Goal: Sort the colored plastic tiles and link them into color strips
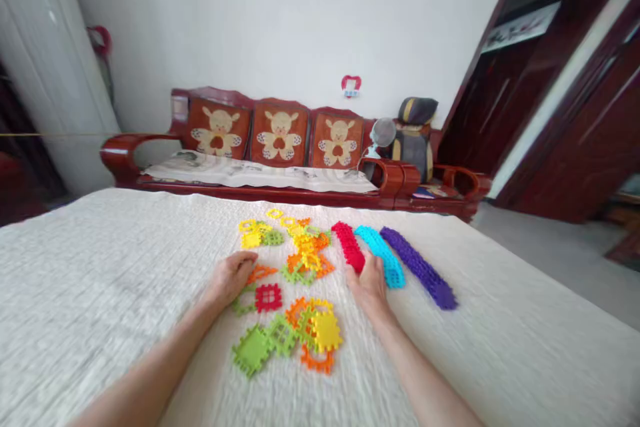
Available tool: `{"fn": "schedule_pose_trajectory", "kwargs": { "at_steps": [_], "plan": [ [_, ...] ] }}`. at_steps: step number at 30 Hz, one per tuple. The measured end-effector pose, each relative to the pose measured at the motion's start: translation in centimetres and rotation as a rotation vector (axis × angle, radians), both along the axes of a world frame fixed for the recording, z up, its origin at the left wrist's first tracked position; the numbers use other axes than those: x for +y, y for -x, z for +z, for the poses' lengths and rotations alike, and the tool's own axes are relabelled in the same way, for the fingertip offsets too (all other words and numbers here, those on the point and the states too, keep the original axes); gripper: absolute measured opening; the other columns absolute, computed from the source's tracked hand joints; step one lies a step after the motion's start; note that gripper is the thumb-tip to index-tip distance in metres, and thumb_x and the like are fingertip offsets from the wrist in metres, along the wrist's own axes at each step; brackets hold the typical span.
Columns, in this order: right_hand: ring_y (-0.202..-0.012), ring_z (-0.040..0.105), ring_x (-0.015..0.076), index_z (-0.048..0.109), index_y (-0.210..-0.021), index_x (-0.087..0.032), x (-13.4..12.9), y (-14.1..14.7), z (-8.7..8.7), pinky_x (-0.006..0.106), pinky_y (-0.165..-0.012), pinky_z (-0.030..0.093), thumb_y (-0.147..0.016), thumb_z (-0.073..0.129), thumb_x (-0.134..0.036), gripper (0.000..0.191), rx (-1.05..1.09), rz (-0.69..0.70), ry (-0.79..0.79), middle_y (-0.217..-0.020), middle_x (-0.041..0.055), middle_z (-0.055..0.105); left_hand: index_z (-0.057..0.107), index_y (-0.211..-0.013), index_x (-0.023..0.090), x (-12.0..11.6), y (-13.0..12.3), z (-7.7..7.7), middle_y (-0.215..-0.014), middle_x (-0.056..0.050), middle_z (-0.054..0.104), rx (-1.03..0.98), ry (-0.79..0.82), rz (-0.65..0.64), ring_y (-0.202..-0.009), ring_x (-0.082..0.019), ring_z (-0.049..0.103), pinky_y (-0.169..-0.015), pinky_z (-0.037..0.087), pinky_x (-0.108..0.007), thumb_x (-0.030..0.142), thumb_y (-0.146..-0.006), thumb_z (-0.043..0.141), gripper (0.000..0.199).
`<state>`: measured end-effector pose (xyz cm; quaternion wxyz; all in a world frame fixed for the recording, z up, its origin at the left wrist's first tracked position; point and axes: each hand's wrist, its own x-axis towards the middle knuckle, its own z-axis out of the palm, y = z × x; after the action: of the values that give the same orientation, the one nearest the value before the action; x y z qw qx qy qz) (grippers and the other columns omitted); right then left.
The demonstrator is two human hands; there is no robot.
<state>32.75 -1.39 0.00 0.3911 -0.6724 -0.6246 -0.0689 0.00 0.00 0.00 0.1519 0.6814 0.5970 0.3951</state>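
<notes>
My right hand (370, 278) is closed round the near end of a red row of interlocking plastic tiles (346, 240). To its right lie a light blue row of tiles (381, 253) and a longer purple row (420, 267). My left hand (234, 275) has its fingers curled together beside an orange tile (261, 272); whether it holds anything is hidden. A single red tile (269, 297) lies just right of the left wrist. Loose yellow, orange and green tiles, among them a solid green square (253, 349) and a solid yellow square (327, 331), lie between my forearms.
A pale textured cloth (125, 267) covers the surface under the tiles. Farther loose tiles (305, 243) form an overlapping heap. Beyond the far edge stands a wooden sofa (240, 185) with bear cushions, and a small fan (384, 132) is near its right arm.
</notes>
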Motion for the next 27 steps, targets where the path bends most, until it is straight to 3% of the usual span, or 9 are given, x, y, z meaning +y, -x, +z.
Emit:
{"fn": "schedule_pose_trajectory", "kwargs": {
  "at_steps": [5,10,14,18,23,27],
  "plan": [
    [-0.105,0.046,0.029,0.047,-0.114,-0.014,-0.5,0.4,0.4,0.045,-0.091,0.039,-0.073,0.054,-0.035,0.047,-0.031,0.038,-0.131,-0.107,0.0143,0.05,0.068,-0.093,0.018,-0.2,-0.2,0.0,-0.088,-0.003,0.071,-0.093,0.011,0.025,-0.076,-0.017,0.064,-0.075,0.049,-0.027,0.034,-0.075,0.042,0.036],
    [-0.101,0.052,0.0218,0.055,-0.103,-0.018,-1.7,2.2,1.9,0.037,-0.091,0.042,-0.079,0.049,-0.025,0.026,-0.005,0.379,-0.189,-0.102,0.0097,0.056,0.069,-0.087,0.018,0.2,-0.2,-0.3,-0.08,-0.002,0.071,-0.231,0.007,0.032,-0.072,-0.017,0.064,-0.074,0.05,-0.028,0.032,-0.071,0.046,0.032],
    [-0.09,0.058,0.0174,0.059,-0.09,-0.02,-3.7,4.9,3.0,0.031,-0.083,0.046,-0.081,0.047,-0.021,0.015,0.058,0.669,-0.05,-0.09,0.005,0.061,0.069,-0.077,0.018,0.9,0.3,-0.5,-0.08,-0.003,0.07,-0.463,-0.025,0.079,-0.08,-0.018,0.063,-0.079,0.049,-0.03,0.028,-0.067,0.046,0.027],
    [-0.091,0.058,0.0159,0.06,-0.09,-0.02,-5.0,8.0,4.0,0.03,-0.084,0.045,-0.078,0.05,-0.017,0.016,0.085,0.805,0.096,-0.092,0.004,0.063,0.067,-0.086,0.015,1.2,0.6,-0.3,-0.084,-0.007,0.07,-0.776,0.042,0.14,-0.081,-0.018,0.063,-0.069,0.05,-0.029,0.028,-0.065,0.048,0.031],
    [-0.104,0.054,0.0179,0.06,-0.101,-0.02,-4.3,12.1,4.8,0.032,-0.093,0.04,-0.066,0.058,-0.013,0.035,-0.016,0.907,0.224,-0.109,0.0056,0.06,0.068,-0.083,0.014,1.1,0.4,0.0,-0.081,-0.007,0.07,-0.794,0.028,0.127,-0.078,-0.017,0.063,-0.064,0.049,-0.025,0.027,-0.063,0.049,0.03],
    [-0.096,0.056,0.0184,0.061,-0.101,-0.02,-3.4,13.8,4.9,0.031,-0.086,0.043,-0.064,0.058,-0.014,0.037,-0.152,0.949,0.344,-0.102,0.0053,0.062,0.068,-0.082,0.015,1.2,0.5,-0.3,-0.077,-0.005,0.07,-0.753,0.013,0.111,-0.071,-0.016,0.062,-0.062,0.048,-0.025,0.028,-0.063,0.049,0.029]
  ]
}}
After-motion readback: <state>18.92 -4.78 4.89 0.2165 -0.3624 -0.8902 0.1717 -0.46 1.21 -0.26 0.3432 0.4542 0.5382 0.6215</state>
